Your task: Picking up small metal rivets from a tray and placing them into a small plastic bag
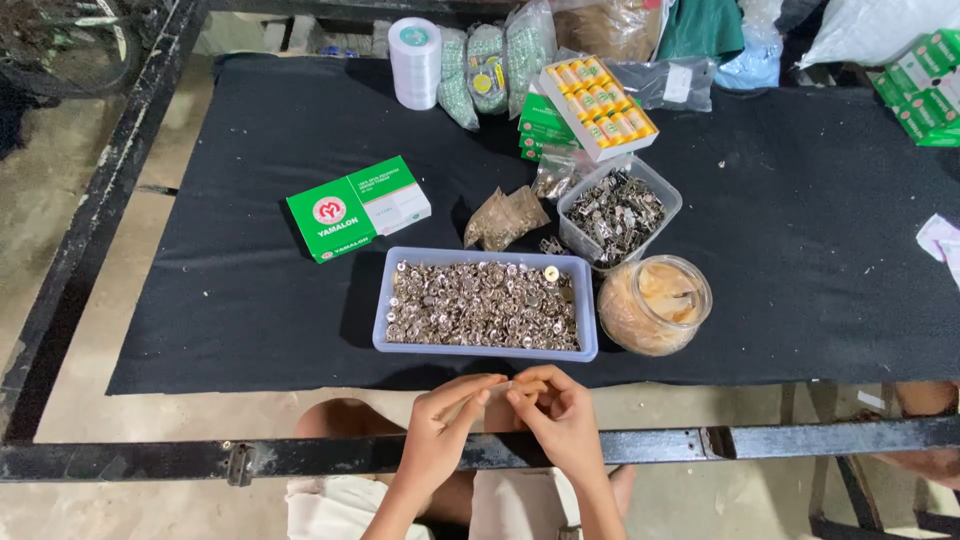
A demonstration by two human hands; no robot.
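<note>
My left hand (440, 425) and my right hand (560, 415) meet fingertip to fingertip just below the table's front edge. Between them they pinch a tiny pale piece (508, 385); what it is I cannot tell. Directly beyond the hands stands a pale blue rectangular tray (590, 300) filled with several small silver metal fasteners. A round clear jar (655, 305) of tan pieces stands to its right.
On the black mat (230, 300) lie a green and white box (358, 208), a clear tub (620, 212) of metal clips, small plastic bags (505, 217), a box of yellow spools (598, 108), a white tape roll (414, 62) and green boxes (925, 85). A black metal frame bar (250, 458) runs below.
</note>
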